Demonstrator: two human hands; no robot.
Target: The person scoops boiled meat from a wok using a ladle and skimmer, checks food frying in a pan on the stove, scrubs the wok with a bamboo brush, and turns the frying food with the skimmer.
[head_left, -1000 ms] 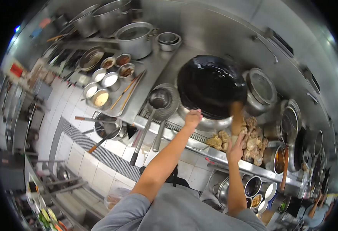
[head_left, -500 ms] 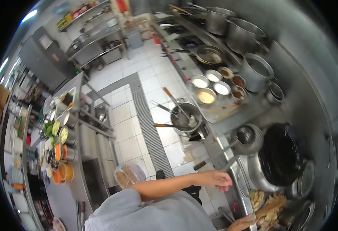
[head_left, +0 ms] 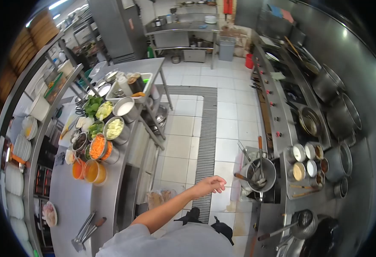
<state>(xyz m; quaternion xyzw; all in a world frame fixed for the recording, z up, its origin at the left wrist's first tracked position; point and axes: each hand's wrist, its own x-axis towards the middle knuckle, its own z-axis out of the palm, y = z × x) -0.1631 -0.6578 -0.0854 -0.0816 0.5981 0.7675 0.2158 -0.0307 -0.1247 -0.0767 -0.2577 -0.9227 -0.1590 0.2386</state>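
My left hand (head_left: pixel 211 185) hangs in the air above the tiled floor, its fingers loosely curled with nothing in them. It is nearest to a metal pot (head_left: pixel 271 180) at the front of the stove line, though apart from it. Several long-handled tools lean in that pot, two with wooden handles. My right hand is out of view.
On the left counter (head_left: pixel 74 205) stand tubs of shredded carrot (head_left: pixel 98 146), chopped vegetables and orange liquid (head_left: pixel 94 171), with a plate of raw meat (head_left: pixel 49 214) and metal utensils (head_left: pixel 87 231). To the right are seasoning bowls (head_left: pixel 299 171), stockpots (head_left: pixel 344 113) and a ladle (head_left: pixel 303 219).
The view has swung left, away from the pans at lower right, toward the left counter. My right hand, earlier low by a wooden tool over food, has left the view. My left hand stays empty.
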